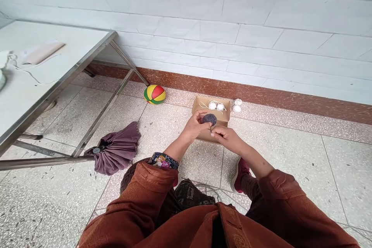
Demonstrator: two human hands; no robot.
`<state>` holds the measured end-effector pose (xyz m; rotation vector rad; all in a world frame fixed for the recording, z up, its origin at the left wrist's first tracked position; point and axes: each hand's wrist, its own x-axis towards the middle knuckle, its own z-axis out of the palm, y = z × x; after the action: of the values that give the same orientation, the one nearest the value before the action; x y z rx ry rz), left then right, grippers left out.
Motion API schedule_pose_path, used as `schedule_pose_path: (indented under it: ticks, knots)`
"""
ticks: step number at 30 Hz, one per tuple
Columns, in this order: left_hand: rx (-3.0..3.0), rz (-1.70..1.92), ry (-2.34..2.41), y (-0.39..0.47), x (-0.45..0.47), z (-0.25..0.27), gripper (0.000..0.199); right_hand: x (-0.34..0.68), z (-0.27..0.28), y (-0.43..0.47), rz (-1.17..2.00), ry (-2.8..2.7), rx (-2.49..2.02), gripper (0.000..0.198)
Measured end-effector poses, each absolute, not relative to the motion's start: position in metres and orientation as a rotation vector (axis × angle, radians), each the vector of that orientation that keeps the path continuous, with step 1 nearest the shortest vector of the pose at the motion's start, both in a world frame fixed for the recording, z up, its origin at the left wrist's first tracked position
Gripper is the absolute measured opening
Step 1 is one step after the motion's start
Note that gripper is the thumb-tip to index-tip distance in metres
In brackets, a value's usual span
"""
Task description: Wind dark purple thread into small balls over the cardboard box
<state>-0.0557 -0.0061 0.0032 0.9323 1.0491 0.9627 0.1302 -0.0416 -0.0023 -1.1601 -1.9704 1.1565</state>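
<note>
A dark grey ball of yarn [209, 119] is held in my left hand [195, 126], thumb at its lower edge and fingers behind it. Just right of it, my right hand [226, 137] pinches a dark strand of yarn [210, 128] hanging from the ball. Both hands are above an open cardboard box [197, 104] on the floor. Inside the box lie white balls of yarn [216, 105] with a loose white cord. My hands hide part of the box's near side.
Two more white balls [237, 105] sit right of the box by the wall. A coloured ball [155, 94] rests near the leg of a metal-framed table [95, 46]. Purple gathered cloth [119, 149] lies on the speckled floor at left. My shoe [240, 176] is below.
</note>
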Motion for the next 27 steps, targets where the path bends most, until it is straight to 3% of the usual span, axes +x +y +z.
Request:
schedule_pose_path:
  ticks: [7, 15, 27]
  knots:
    - [1.307, 0.815, 1.149, -0.009, -0.053, -0.002, 0.065, 0.155, 0.027, -0.039, 1.213, -1.763, -1.072, 0.028]
    - [1.2, 0.576, 0.602, -0.022, -0.05, 0.014, 0.08, 0.168, 0.01, -0.024, 0.979, -1.545, -1.324, 0.026]
    - [0.698, 0.92, 0.756, -0.01, -0.053, 0.012, 0.044, 0.143, 0.004, -0.042, 1.064, -1.915, -1.141, 0.023]
